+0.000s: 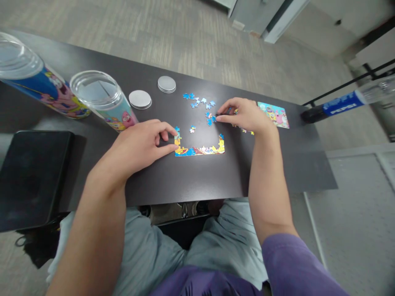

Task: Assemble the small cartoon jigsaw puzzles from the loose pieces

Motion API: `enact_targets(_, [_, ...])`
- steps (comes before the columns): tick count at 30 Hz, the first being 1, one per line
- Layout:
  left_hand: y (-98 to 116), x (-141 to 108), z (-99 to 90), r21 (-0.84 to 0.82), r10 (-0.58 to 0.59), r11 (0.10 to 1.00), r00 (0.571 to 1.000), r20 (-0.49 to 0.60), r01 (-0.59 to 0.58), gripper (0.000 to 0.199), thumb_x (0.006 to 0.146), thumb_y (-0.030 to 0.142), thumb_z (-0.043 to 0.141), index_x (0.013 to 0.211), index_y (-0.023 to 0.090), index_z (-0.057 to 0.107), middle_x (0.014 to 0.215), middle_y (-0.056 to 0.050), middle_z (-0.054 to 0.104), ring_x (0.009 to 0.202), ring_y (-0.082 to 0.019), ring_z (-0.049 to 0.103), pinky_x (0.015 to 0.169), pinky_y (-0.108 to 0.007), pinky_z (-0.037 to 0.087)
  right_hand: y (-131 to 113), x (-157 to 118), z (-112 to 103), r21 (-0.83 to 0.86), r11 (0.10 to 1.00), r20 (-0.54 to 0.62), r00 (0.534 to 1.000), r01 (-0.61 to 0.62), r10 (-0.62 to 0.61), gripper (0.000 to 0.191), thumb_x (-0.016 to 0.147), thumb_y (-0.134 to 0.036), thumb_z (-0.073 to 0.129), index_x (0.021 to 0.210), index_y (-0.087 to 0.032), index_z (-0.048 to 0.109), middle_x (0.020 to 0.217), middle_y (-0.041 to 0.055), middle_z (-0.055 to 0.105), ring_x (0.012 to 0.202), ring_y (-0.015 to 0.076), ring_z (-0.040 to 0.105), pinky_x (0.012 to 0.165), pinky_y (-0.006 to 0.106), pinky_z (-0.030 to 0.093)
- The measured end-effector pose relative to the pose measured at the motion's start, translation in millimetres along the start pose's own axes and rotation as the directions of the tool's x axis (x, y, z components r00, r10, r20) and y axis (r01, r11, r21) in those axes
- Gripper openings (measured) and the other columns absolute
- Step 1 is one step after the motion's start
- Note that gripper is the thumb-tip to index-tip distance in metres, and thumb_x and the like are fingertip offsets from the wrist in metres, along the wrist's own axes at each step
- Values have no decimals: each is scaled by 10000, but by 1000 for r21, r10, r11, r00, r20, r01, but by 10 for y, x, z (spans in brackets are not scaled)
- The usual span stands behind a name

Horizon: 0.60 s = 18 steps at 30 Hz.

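Observation:
A partly joined jigsaw puzzle (200, 151) lies on the dark table, its bottom row and two short sides forming a U shape. My left hand (145, 140) rests at its left side, thumb and forefinger spread and touching that edge. My right hand (242, 115) reaches over loose pieces, thumb and forefinger slightly apart beside some blue puzzle pieces (210, 121). The thumb tip seems to touch one of them. A single loose piece (192, 129) lies inside the U. More yellowish pieces are partly hidden under my right hand.
Scattered blue pieces (197, 101) lie farther back. A picture card (274, 115) is right of my hand. Two round lids (140, 99), two clear-topped cartoon canisters (101, 96) and a black tablet-like slab (31, 176) are at left. A Pepsi bottle (342, 103) is at the right edge.

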<state>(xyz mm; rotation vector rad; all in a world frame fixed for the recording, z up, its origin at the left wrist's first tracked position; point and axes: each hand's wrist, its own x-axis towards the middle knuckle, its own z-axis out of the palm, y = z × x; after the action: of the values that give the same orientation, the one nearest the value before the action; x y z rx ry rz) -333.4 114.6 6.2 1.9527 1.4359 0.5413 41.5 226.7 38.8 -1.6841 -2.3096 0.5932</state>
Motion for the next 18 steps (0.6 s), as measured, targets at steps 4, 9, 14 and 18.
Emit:
enact_targets(4, [5, 1, -6, 9, -13, 1000, 1000, 23, 13, 431, 940, 660, 820, 1205, 328, 893, 1095, -56, 855, 870, -271, 705, 823, -462, 497, 3, 27, 61, 82, 995, 65, 996, 56, -61, 249, 954, -474, 1044, 1101, -296, 949, 1126, 66, 919, 997, 316, 799, 1010, 525, 583])
enact_targets(9, [1, -13, 12, -9, 0, 1000, 1000, 0, 0, 408, 962, 655, 814, 1197, 331, 894, 1094, -68, 852, 915, -309, 732, 841, -499, 515, -12, 25, 50, 82, 996, 72, 996, 46, -52, 172, 993, -421, 1019, 1038, -305, 900, 1041, 59, 874, 983, 320, 793, 1020, 561, 587])
enact_targets(14, [-16, -18, 13, -9, 15, 1000, 1000, 2, -15, 459, 977, 715, 816, 1218, 333, 895, 1121, -63, 843, 945, -322, 737, 870, -520, 536, -90, 63, 112, 124, 989, -67, 996, 74, -66, 155, 1119, -451, 897, 1139, -300, 869, 1162, 81, 889, 1040, 322, 785, 1076, 560, 606])
enact_targets(18, [-1, -20, -5, -17, 15, 1000, 999, 30, -14, 423, 1001, 666, 813, 1224, 315, 892, 1148, -91, 853, 991, -360, 756, 888, -543, 550, -97, 148, 244, 0, 1000, -203, 979, 31, -30, 155, 1133, -287, 823, 1274, -304, 883, 1260, 99, 876, 1091, 336, 789, 1230, 636, 539])
